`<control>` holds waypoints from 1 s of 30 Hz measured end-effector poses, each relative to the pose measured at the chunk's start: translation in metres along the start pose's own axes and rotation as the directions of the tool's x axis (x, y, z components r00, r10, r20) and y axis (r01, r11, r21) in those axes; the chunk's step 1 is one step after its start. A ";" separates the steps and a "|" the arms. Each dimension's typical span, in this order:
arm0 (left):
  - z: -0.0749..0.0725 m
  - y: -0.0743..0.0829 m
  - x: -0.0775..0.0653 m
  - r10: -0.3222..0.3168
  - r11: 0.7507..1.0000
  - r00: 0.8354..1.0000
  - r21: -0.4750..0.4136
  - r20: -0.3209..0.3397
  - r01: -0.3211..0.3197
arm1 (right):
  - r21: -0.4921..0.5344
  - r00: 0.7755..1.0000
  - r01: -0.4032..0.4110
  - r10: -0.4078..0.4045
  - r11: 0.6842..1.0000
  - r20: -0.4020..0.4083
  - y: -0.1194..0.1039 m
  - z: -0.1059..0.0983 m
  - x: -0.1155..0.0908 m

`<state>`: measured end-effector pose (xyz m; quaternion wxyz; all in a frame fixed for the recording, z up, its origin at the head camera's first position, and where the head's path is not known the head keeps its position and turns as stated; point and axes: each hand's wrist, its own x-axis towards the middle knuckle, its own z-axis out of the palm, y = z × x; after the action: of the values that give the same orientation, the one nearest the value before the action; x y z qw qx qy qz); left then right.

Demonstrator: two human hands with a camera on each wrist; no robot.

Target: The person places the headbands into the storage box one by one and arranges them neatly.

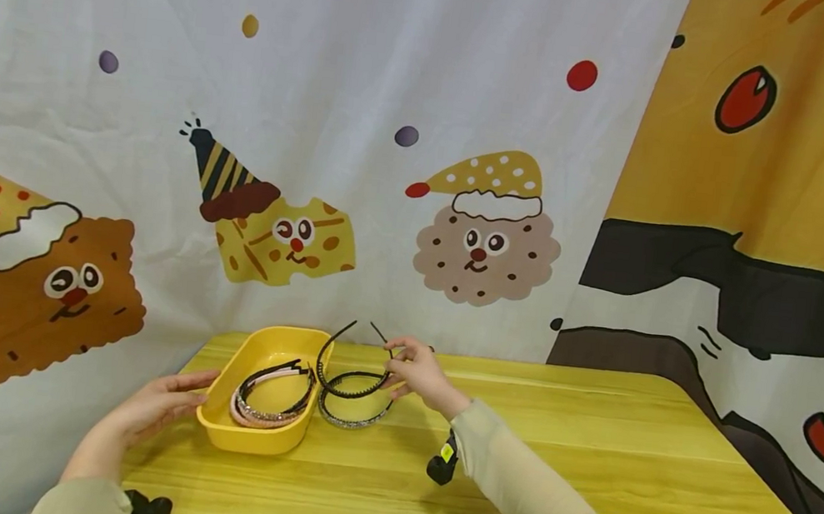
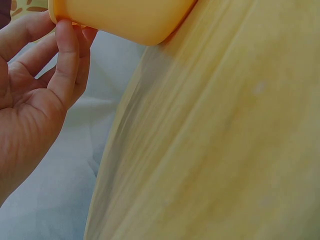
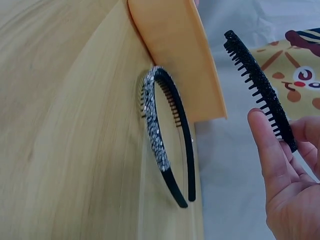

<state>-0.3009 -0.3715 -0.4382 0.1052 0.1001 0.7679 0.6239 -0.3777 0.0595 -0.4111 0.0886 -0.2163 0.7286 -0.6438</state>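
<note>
At the left of the table, my left hand [image 1: 155, 406] holds the rim of a yellow plastic bin [image 1: 253, 441], thumb and fingers at its edge in the left wrist view. Several headbands [image 1: 262, 419], black, pink and glittery, lie stacked in the bin. My right hand [image 1: 425, 376] pinches a black toothed headband [image 3: 257, 82] near one end, raised just right of the bin. Below it, a headband with silver glitter [image 3: 151, 112] and black ends rests on the table against the bin's side.
The yellow wood-grain table [image 1: 587, 460] ends at a white cartoon-printed curtain [image 1: 403, 55] behind it. Under my right wrist shows a small black device [image 1: 441, 465], and another black device [image 1: 147, 510] sits by the left wrist.
</note>
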 end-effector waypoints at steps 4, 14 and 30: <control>0.000 0.000 0.000 -0.011 1.000 1.000 0.004 -0.002 0.011 | 0.020 1.000 0.004 -0.004 1.000 0.005 -0.002 0.007 0.003; 0.001 0.000 -0.001 0.011 1.000 1.000 0.011 0.021 -0.011 | 0.041 1.000 0.005 -0.004 0.999 -0.006 -0.010 0.027 0.006; -0.001 -0.001 0.000 0.009 1.000 1.000 0.000 0.008 -0.009 | 0.143 1.000 -0.013 0.017 0.990 -0.026 -0.014 0.062 0.017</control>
<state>-0.3013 -0.3726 -0.4390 0.1053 0.1059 0.7672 0.6238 -0.3649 -0.0044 -0.4042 0.0987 -0.1952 0.6835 -0.6964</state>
